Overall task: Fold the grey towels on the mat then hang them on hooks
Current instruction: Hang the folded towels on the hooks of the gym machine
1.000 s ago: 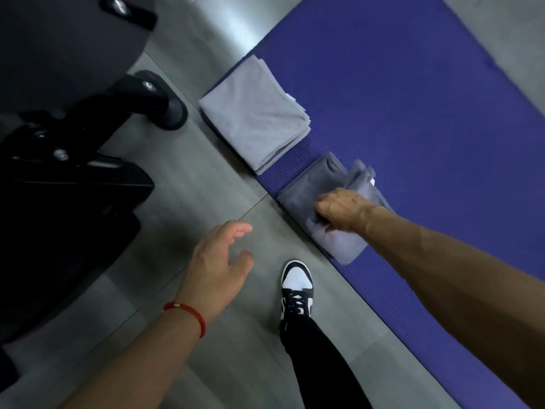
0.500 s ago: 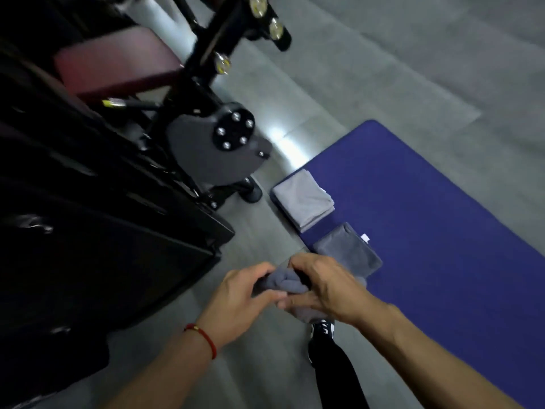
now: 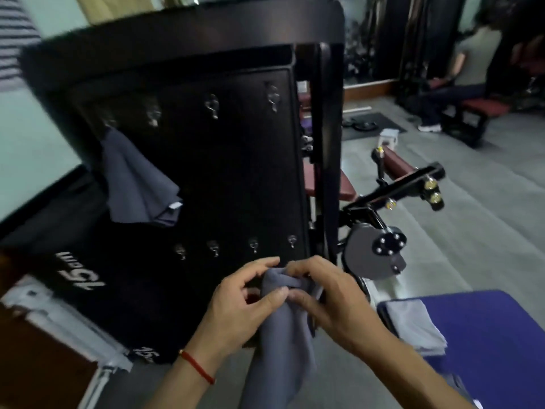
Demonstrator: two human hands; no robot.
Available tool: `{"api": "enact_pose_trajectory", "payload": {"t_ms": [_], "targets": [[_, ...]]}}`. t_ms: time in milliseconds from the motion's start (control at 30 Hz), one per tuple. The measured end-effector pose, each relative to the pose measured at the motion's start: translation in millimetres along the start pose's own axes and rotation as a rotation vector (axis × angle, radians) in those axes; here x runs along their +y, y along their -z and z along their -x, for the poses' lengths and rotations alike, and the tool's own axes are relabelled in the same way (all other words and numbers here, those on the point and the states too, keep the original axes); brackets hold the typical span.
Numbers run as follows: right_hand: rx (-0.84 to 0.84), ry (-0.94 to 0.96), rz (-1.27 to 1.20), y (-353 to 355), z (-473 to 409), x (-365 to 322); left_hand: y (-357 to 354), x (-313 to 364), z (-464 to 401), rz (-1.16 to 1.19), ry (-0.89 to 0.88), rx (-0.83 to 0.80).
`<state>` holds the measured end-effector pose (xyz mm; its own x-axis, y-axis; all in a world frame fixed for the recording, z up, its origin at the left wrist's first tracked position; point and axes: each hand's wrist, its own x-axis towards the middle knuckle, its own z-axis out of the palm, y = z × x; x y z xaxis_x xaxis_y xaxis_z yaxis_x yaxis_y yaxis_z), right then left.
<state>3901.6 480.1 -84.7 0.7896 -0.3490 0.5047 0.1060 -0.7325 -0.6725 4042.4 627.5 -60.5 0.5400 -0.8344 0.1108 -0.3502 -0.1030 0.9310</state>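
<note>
A dark grey folded towel point(image 3: 280, 343) hangs down between my hands in front of a black panel point(image 3: 236, 178). My left hand point(image 3: 239, 308) pinches its top corner with thumb and fingers. My right hand point(image 3: 327, 299) grips the same bunched top from the right. The panel carries two rows of small metal hooks point(image 3: 212, 106); the lower row point(image 3: 253, 245) is just above my hands. Another grey towel point(image 3: 138, 181) hangs from an upper-left hook. A light grey folded towel point(image 3: 413, 326) lies on the purple mat point(image 3: 495, 335) at the lower right.
Black gym machine arms point(image 3: 392, 190) with a round plate point(image 3: 374, 255) and dark red pads stand right of the panel. A person sits on a bench point(image 3: 460, 93) at the far right. Black boxes marked "15cm" point(image 3: 79, 276) sit at the lower left.
My hands lifted the dark grey towel off the mat and brought it up before the hook panel. My view swung up from the floor to the panel.
</note>
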Motion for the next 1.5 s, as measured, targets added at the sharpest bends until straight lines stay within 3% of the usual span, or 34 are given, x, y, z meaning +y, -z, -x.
{"api": "enact_pose_trajectory", "payload": {"t_ms": [200,533,700,900,1100,1200,1333,1400,1500], "targets": [[-0.175,-0.042,-0.222,-21,-68,-45,78,11,16,0.308,0.029,-0.02],[-0.282,0.011,-0.319,-38,-199,-27,139,14,-76,0.155,-0.044,0.213],[-0.429,0.05,-0.338,-29,-280,-17,181,24,-129,0.143,-0.079,0.226],[-0.444,-0.01,-0.472,-48,-359,-17,247,26,-182,0.1,-0.114,0.246],[-0.242,0.021,-0.19,-91,-404,-30,315,11,-228,-0.202,-0.243,0.214],[-0.017,-0.019,-0.134,-109,-419,-39,331,10,-252,-0.138,-0.294,0.224],[0.304,-0.084,0.161,-131,-438,-42,324,3,-286,-0.203,-0.297,0.532],[0.354,-0.13,0.388,-149,-435,-37,311,-9,-290,-0.235,-0.279,0.663],[0.422,-0.088,0.546,-171,-421,-30,296,-27,-288,-0.252,-0.323,0.71]]}}
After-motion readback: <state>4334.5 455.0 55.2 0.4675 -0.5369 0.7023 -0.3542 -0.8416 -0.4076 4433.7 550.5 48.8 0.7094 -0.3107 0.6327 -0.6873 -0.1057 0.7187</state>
